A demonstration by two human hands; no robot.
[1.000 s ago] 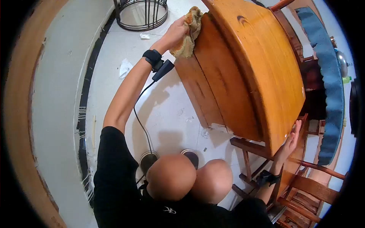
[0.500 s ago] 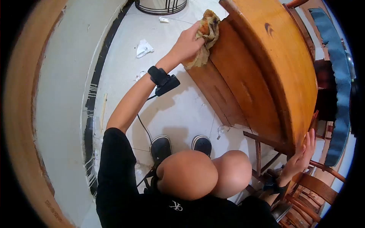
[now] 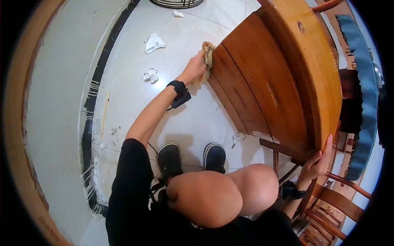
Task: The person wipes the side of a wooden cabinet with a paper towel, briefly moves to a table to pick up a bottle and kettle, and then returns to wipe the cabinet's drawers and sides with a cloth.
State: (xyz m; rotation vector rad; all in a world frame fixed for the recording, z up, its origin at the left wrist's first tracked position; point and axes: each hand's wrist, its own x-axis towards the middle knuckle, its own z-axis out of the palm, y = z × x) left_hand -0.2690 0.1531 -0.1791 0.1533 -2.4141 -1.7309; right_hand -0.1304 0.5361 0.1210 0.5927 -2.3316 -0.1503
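Observation:
My left hand (image 3: 194,68) is closed around a crumpled, stained yellowish cleaning cloth (image 3: 208,55). It presses the cloth against the far lower edge of a brown wooden table's side panel (image 3: 246,74). Part of the cloth hangs below my fingers. On the right, my right hand (image 3: 318,166) rests against the near corner of the thick tabletop (image 3: 324,98), fingers stretched along its edge and thumb apart. Both wrists wear black bands, and a small black box sits on the left one.
Crumpled white tissues (image 3: 154,43) lie on the pale tiled floor (image 3: 193,119). A thin stick (image 3: 105,115) lies along the wall's dark skirting. A striped basket (image 3: 176,3) stands at the far end. Wooden chairs (image 3: 340,201) and a blue-covered surface (image 3: 365,98) are at right.
My left hand has moved the cloth down and left, from the panel's upper part to its lower edge. The right hand has shifted slightly up and left against the tabletop corner.

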